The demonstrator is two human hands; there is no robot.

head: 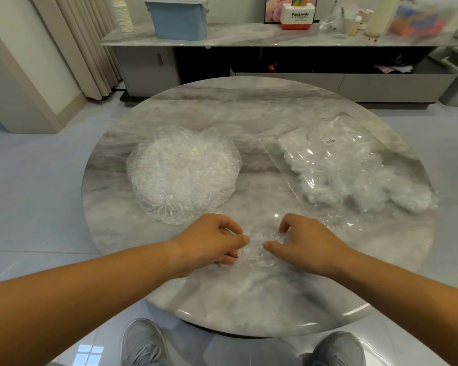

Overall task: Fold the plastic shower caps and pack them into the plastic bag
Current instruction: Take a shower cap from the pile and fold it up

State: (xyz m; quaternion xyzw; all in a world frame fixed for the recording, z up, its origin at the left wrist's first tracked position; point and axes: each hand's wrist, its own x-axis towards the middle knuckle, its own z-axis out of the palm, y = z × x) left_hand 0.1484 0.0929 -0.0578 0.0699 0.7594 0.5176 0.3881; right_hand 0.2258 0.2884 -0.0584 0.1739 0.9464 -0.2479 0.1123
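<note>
A round grey-and-white marble surface (222, 109) fills the middle of the view. At its 6 o'clock edge, nearest the person, lies a small crumpled clear plastic shower cap (254, 250), bunched into a narrow wad. The left hand (212, 241) grips the cap's left end, with the thumb on top and the fingers curled in around the film. The right hand (306, 243) pinches the right end, its thumb stretched toward the left hand and its fingers bent down onto the plastic. The two thumbs are near each other but apart. The film is so clear against the marble that its folds are hard to make out; it seems gathered rather than spread flat.

At about 10 o'clock sits a round heap of loose clear plastic shower caps (183, 173), its near edge just beside the left hand's knuckles. At about 2 o'clock lies a clear rectangular plastic bag (283, 159) with a small white barcode label (330, 141). It holds white bunched caps (341, 175).

Beyond the surface, at 12 o'clock, a long marble-topped low cabinet (249, 39) carries a blue plastic bin (179, 19), a stack of white paper cups (122, 17) and a red-and-white box (298, 17). Two grey shoes (143, 344) show on the floor below the 6 o'clock edge.
</note>
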